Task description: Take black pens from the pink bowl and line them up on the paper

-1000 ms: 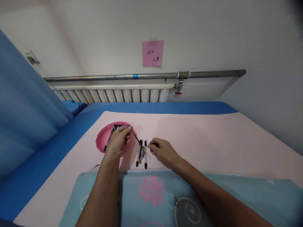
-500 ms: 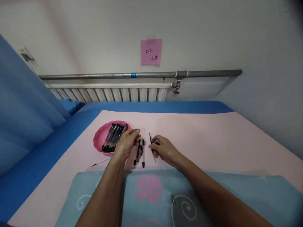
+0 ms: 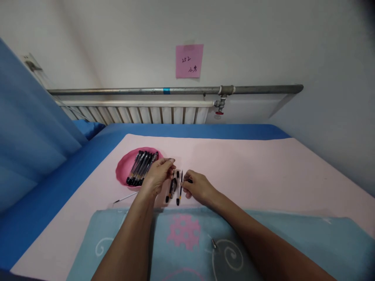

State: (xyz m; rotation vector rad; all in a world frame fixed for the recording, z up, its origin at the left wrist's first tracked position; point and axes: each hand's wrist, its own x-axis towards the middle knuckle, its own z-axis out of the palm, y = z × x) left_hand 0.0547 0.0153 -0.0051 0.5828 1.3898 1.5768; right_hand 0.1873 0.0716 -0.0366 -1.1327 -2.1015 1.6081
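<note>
Two hands are working close together over the pink sheet (image 3: 249, 168). The right hand (image 3: 197, 186) is pinching a thin dark refill (image 3: 181, 181) narrowly between thumb and fingers, just beside a clear pen barrel (image 3: 177, 189) with black ends, which is lying on the sheet. The left hand (image 3: 159, 173) is hovering nearer the pink bowl (image 3: 121, 169), its thumb and forefinger drawn close; whether they are holding anything, one cannot tell. Several black-capped pens (image 3: 141, 168) are lying side by side in the bowl.

With so slender a pinch, the refill could be slipping or twisting out if the fingers loosen. A careless knuckle could be sending the round barrel rolling, and a tug on the teal cloth (image 3: 187, 269) could be shifting the small metallic piece (image 3: 214, 244) resting there.

The left hand is covering part of the bowl's near rim, and its wrist is hiding one end of a thin white rod (image 3: 125, 198). Something dark is showing between the right fingers, too small to identify. Both forearms are running out of view at the bottom.
</note>
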